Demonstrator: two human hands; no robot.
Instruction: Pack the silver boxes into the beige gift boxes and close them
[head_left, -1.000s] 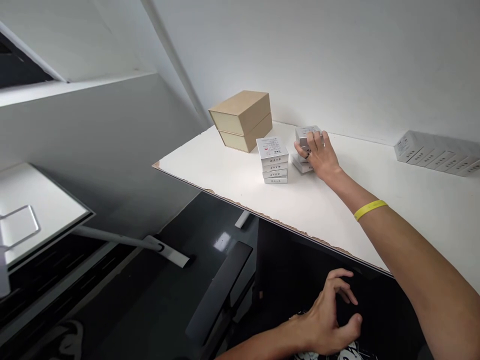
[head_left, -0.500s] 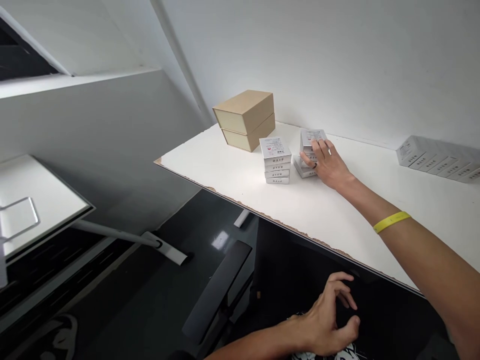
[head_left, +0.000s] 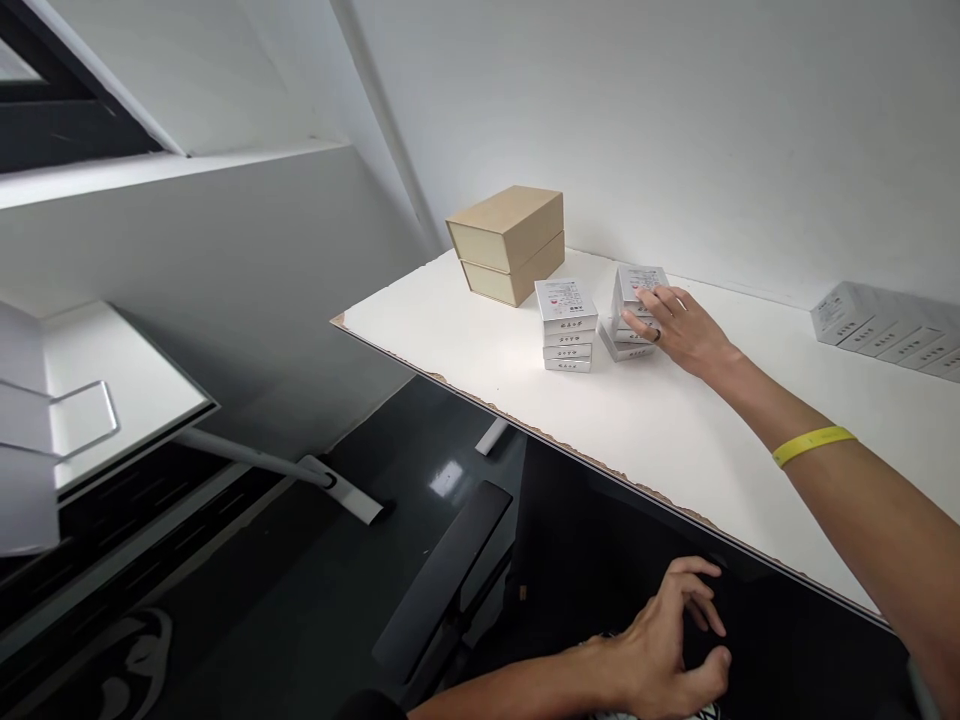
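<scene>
My right hand (head_left: 679, 325), with a dark ring and a yellow wristband further up the arm, has its fingers bent over the near side of a stack of small white boxes (head_left: 643, 275). Fingertips touch the upper box; the thumb is hidden. The lowest box (head_left: 628, 350) sits turned out of line with those above. Just to the left stands a second stack of several small boxes (head_left: 566, 300), printed on top and sides. Below the table edge, my left hand (head_left: 667, 640) hovers near my lap, empty, fingers curved and apart from the thumb.
Two tan cartons (head_left: 510, 240) are stacked at the table's back left. A row of similar white boxes (head_left: 889, 325) lies along the wall at right. The white table (head_left: 450, 330) has a chipped front edge. A black chair armrest (head_left: 446, 580) stands below it.
The view has shifted slightly, so things appear further right. My right hand has drawn back a little on the box stack, its fingers still touching it. My left hand keeps its pose.
</scene>
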